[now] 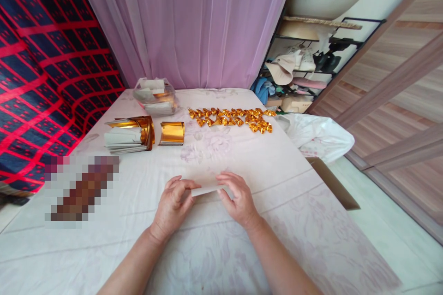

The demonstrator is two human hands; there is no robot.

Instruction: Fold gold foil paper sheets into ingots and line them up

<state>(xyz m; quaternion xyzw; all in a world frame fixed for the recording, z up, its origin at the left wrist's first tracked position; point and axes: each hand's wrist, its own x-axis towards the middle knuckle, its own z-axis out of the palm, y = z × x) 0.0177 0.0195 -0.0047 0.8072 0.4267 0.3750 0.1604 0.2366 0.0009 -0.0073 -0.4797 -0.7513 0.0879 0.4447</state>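
Between my two hands a narrow white strip of paper is held just above the table. My left hand pinches its left end between thumb and fingers. At the other end, my right hand has its thumb and fingers closed on the paper. Ahead lie rows of folded gold foil paper pieces. To the left of them sits a small stack of gold foil sheets, and beside it a larger fanned stack of white-backed gold sheets.
A clear plastic bag with more sheets stands at the table's far left. The floral tablecloth covers the table. A white plastic bag and a cardboard piece are off the right edge. A blurred object lies at left.
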